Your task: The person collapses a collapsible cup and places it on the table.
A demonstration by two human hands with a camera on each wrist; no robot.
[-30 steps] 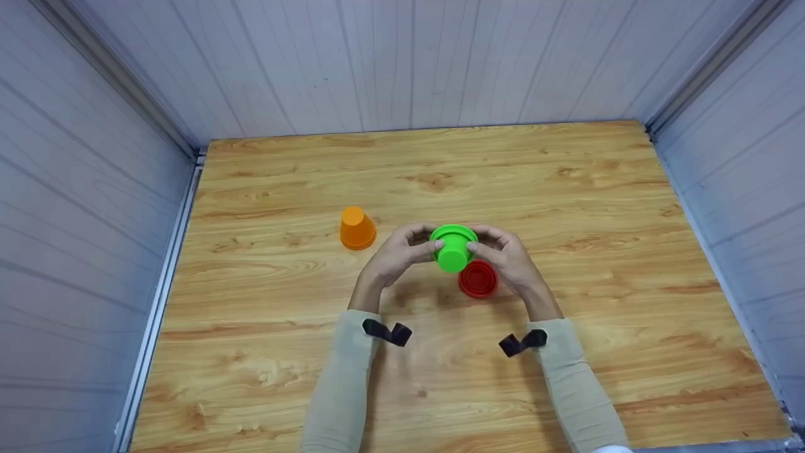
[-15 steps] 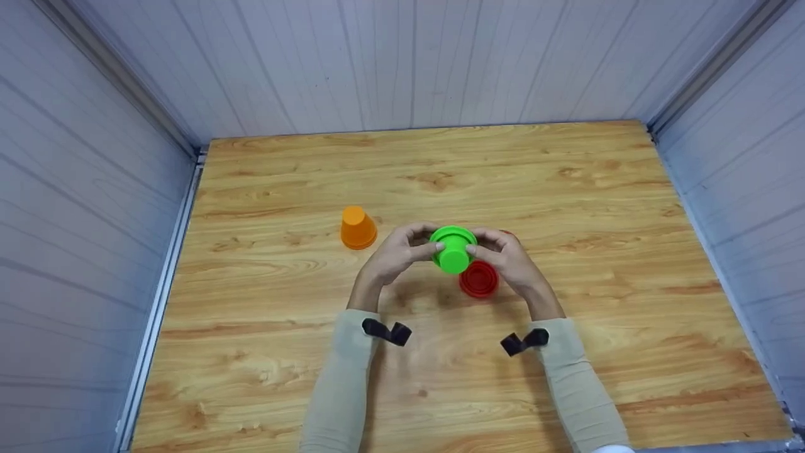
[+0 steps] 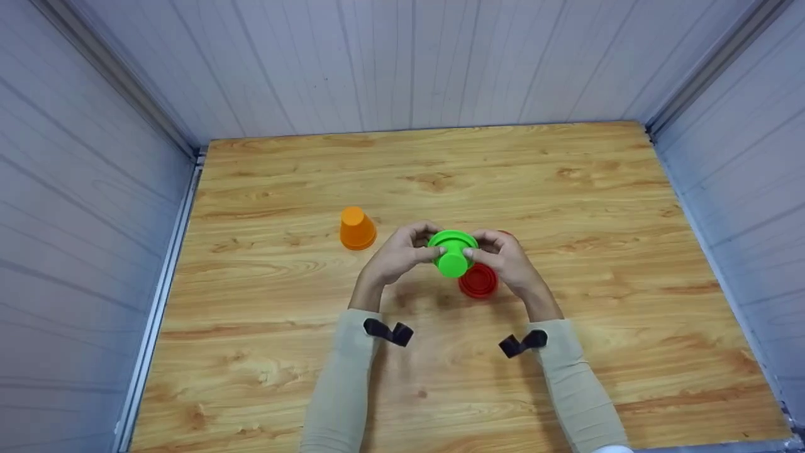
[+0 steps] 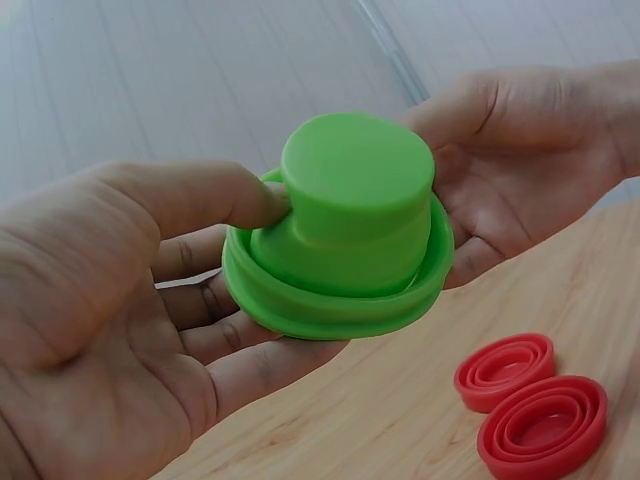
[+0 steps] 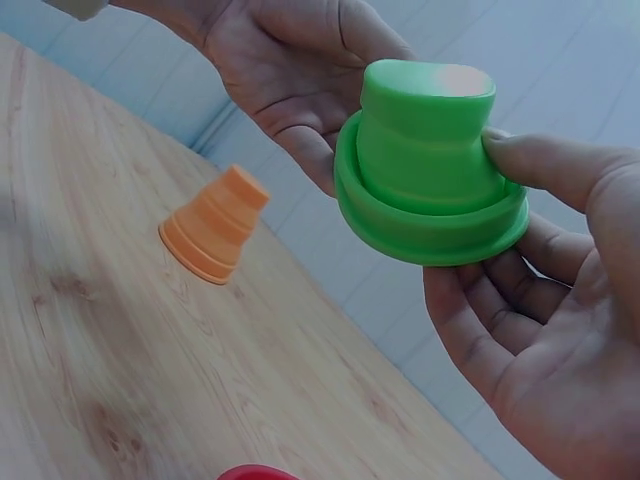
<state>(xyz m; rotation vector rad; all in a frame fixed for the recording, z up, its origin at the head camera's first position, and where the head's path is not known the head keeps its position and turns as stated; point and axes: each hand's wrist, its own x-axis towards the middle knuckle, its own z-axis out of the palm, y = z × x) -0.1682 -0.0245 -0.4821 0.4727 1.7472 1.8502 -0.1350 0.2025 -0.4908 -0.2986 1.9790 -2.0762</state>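
A green collapsible silicone cup (image 3: 453, 264) is held base up above the table between both hands. Its outer wall is partly folded down round the narrow base, as both wrist views show. My left hand (image 3: 401, 251) grips its left side, thumb on the wall by the base and fingers under the rim. Gripping the opposite side in the same way is my right hand (image 3: 508, 259). Just below the cup in the head view lies a red collapsed cup (image 3: 478, 280). A second red collapsed cup (image 4: 505, 371) shows beside it in the left wrist view; my right hand mostly covers it in the head view.
An orange collapsible cup (image 3: 356, 228) stands extended and upside down on the wooden table (image 3: 277, 352), left of the hands. Pale panel walls (image 3: 409, 63) enclose the table at the back and both sides.
The green cup's rim has folded further down toward its base, so less of the wall shows. Both hands have shifted only slightly; the orange and red cups stay put.
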